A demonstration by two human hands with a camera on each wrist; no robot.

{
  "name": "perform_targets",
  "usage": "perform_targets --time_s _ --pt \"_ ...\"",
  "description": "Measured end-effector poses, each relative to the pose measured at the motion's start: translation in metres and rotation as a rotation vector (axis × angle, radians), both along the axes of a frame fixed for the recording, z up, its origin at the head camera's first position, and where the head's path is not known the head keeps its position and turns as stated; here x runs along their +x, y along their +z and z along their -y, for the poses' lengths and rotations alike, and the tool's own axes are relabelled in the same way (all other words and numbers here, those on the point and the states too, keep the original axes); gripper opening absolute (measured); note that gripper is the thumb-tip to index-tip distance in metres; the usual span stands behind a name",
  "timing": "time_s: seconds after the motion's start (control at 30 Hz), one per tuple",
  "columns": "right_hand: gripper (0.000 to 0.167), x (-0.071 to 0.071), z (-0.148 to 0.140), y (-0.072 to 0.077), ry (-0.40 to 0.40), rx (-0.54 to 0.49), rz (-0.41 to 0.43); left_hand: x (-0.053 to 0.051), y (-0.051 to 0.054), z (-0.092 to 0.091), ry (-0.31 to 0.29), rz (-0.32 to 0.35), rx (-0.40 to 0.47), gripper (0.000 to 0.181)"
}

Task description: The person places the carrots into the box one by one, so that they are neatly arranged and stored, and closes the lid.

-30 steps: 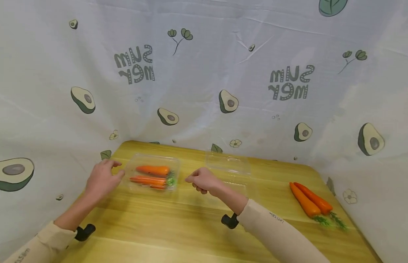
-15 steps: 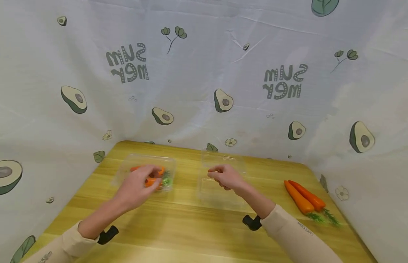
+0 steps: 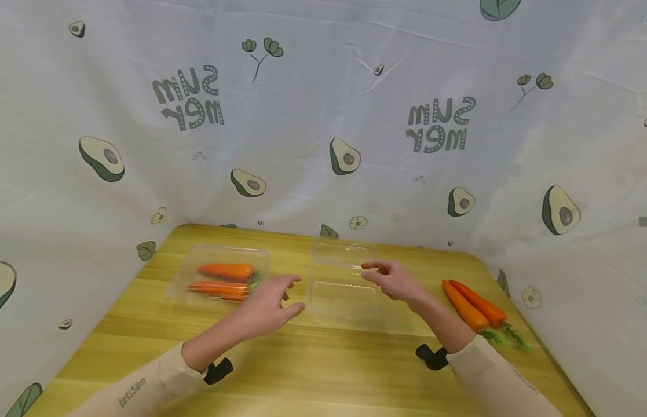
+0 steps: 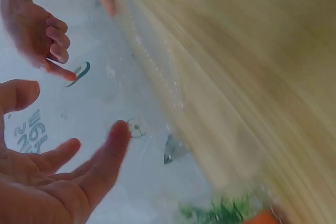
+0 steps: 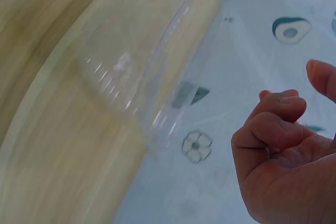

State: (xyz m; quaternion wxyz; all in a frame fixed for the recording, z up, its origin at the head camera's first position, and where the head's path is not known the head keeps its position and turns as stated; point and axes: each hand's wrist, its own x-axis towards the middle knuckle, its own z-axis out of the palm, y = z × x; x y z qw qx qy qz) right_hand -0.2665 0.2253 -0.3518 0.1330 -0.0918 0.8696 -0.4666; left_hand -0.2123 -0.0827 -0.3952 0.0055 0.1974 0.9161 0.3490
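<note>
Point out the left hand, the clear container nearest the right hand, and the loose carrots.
Left hand [image 3: 269, 307]: head view, middle of the hand.
Clear container [image 3: 344, 304]: head view, floor of its near half.
Loose carrots [image 3: 465, 306]: head view, body of the left one.

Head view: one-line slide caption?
Left hand and right hand, both empty, near an open clear container; carrots in a clear box at left, two loose carrots at right.

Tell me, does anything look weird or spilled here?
Yes: the word "summer" on the white sheet behind the table is backwards, maybe because we see the sheet's wrong side. Nothing looks spilled around the clear carrot box.
</note>
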Motion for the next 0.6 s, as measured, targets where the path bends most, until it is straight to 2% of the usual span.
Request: perform_targets --time_s 0.1,0.2,0.33,0.6 --pt "0.051 0.003 -0.015 0.000 -0.020 0.018 -0.010 -0.008 -0.007 -0.012 -0.009 0.056 -0.029 0.071" --pt "0.054 0.007 -0.029 0.000 -0.030 0.033 -0.012 -0.014 -0.013 -0.020 0.010 0.091 -0.040 0.076" --pt "0.058 0.011 -0.047 -0.003 -0.041 0.045 -0.025 -0.019 -0.020 -0.027 0.024 0.114 -0.020 0.076" --pt "0.066 0.018 -0.085 -0.008 -0.095 0.047 -0.018 -0.030 -0.032 -0.031 -0.014 0.146 0.026 0.076"
